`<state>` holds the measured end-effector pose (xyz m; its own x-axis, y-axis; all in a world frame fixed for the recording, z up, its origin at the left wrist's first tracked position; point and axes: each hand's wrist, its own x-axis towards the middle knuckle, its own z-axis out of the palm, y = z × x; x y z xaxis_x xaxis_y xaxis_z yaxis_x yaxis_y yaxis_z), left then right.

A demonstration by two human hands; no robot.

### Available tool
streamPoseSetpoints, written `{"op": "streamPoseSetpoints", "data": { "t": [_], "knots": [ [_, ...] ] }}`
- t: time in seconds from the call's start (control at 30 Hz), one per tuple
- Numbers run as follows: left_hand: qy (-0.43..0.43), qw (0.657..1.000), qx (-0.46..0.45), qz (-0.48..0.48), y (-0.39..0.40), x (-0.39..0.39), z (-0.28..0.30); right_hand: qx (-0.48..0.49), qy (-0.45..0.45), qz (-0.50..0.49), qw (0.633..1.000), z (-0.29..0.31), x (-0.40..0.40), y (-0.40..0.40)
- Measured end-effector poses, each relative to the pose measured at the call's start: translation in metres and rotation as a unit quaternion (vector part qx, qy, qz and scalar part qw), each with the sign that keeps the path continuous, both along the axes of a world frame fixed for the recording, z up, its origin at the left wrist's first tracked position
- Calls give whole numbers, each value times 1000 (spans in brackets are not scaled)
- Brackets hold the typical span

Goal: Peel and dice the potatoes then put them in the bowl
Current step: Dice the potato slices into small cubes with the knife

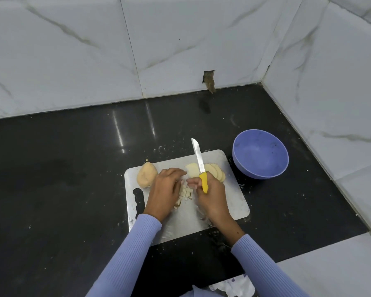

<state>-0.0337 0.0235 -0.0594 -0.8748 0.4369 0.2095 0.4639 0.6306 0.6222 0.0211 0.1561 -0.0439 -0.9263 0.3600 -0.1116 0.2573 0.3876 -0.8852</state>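
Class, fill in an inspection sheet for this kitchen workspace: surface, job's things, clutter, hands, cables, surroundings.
Surface: glossy black countertop, speckled with pale crumbs.
Job's things: white plastic cutting board bearing a whole peeled potato, fanned potato slices and small dice; empty round blue bowl right of the board.
Clutter: crumpled white cloth at the near edge.
Hands: left hand rests by the dice; right hand grips a yellow-handled knife.
Cables: nothing seen.
Surroundings: white marble-look wall tiles, one with a broken notch.

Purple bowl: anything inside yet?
The purple bowl looks empty, with no diced potato in it. The near inner wall is hidden behind its rim.
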Motion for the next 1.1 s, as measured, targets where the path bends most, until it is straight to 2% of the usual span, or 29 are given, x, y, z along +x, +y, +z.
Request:
{"op": "streamPoseSetpoints", "data": {
  "t": [0.13,0.23,0.33,0.43,0.73,0.93,1.1],
  "knots": [
    [-8,1000,-25,-6,7,-15,0,-74,0,-82,994,3,3,4],
    [-44,997,-52,-24,13,-26,6,-38,16,-117,992,7,5,12],
    [-66,992,-91,-60,22,-35,11,20,15,-116,993,10,12,26],
    [-69,986,-125,-87,29,-40,11,33,6,-107,994,10,26,37],
    [-10,990,-122,-73,29,-21,5,42,3,-86,995,8,54,44],
    [12,999,-38,-30,23,-3,14,58,-40,-60,996,0,44,31],
    [27,999,31,24,7,3,23,68,-58,35,995,2,31,1]
  ]
}}
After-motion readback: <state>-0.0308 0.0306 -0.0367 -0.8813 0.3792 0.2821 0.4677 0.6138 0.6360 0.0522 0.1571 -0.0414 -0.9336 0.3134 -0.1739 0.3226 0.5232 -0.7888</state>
